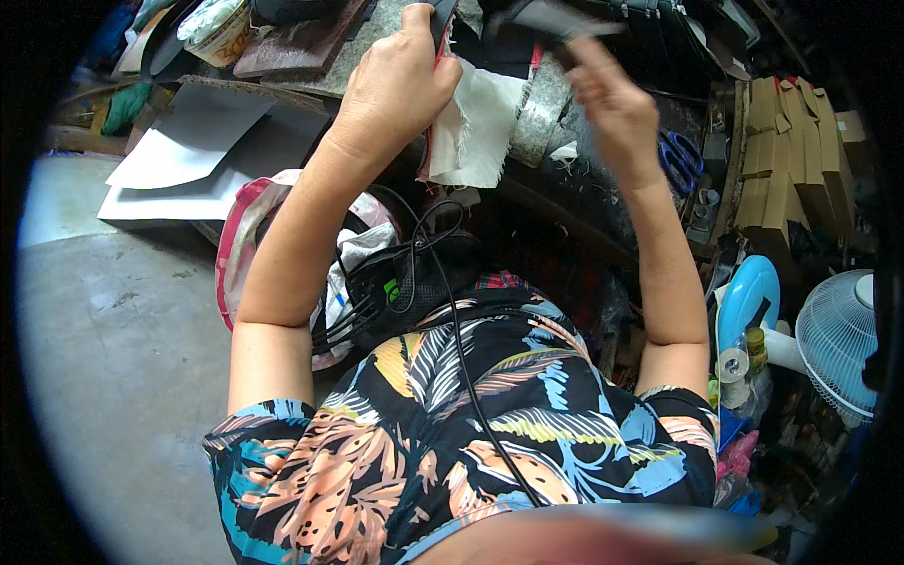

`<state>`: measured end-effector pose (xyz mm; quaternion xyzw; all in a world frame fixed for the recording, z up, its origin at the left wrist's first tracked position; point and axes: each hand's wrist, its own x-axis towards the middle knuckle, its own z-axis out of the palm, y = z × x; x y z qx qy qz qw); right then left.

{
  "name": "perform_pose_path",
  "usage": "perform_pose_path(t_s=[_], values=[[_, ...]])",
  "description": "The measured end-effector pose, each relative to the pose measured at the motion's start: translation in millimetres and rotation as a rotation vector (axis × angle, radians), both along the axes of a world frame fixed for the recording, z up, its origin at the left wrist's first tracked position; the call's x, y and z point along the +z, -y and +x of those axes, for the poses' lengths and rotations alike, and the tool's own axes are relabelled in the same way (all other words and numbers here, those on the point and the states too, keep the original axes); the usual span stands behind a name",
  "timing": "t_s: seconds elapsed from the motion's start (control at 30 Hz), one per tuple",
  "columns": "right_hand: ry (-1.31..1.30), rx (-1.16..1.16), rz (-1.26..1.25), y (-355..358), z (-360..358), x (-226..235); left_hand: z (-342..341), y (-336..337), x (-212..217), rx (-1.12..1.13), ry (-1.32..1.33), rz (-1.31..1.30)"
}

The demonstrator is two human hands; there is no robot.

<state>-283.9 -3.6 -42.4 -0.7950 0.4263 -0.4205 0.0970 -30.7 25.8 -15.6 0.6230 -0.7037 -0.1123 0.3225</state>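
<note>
1. Cloth piece, whitish with frayed edges, is hanging off the front of the cluttered desk, just under the left hand.
2. Left hand's fingers are curling tight around a dark flat piece with a red edge, pressing it against the cloth.
3. Right hand is looking blurry, gripping a dark tool up top; can't tell exactly how those fingers are sitting.
4. Blue scissors are lying just right of that hand.
5. White fan is standing well off to the right.
</note>
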Motion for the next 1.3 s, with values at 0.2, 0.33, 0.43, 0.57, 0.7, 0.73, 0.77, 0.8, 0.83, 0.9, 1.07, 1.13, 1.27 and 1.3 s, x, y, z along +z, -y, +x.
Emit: perform_pose_path(t_s=[0.2, 0.33, 0.43, 0.57, 0.7, 0.73, 0.77, 0.8, 0.83, 0.9, 1.07, 1.13, 1.27, 1.3], values=[[-0.442, -0.153, -0.018, 1, -22, 4, -7, -6, 7, -0.014, -0.047, 0.037], [0.197, -0.065, 0.113, -1, -27, 1, -6, -6, 15, 0.002, -0.037, 0.069], [-0.364, -0.207, 0.173, -8, -16, -9, -7, -5, 21, -0.024, -0.061, 0.071], [-0.464, -0.211, -0.023, -10, -31, 7, -5, -10, 31, 0.010, 0.013, 0.112], [0.079, -0.104, 0.105, -11, -33, 14, 2, 3, 42, 0.032, 0.167, 0.109], [-0.070, -0.152, 0.118, -12, -27, 8, 4, 7, 43, 0.032, 0.195, 0.112], [-0.236, -0.200, 0.133, -13, -19, 0, 3, 23, 45, 0.091, 0.283, 0.067], [-0.428, -0.266, 0.198, -13, -13, -7, 3, 35, 46, 0.130, 0.302, 0.031], [-0.296, -0.239, 0.299, -17, -7, -15, 1, 48, 45, 0.164, 0.318, 0.027], [-0.302, -0.209, 0.157, -18, -15, -21, 3, 76, 45, 0.070, 0.449, 0.065], [-0.207, -0.252, 0.025, -48, -67, -21, 41, 112, 40, -0.008, -0.090, 0.512], [-0.334, -0.369, 0.020, -59, -87, -18, 55, 97, 16, -0.115, -0.555, 0.496], [-0.479, -0.480, 0.111, -58, -90, -4, 41, 69, -44, -0.098, -0.927, 0.359], [-0.372, -0.384, -0.076, -56, -83, 2, 36, 66, -53, -0.120, -0.979, 0.343]])
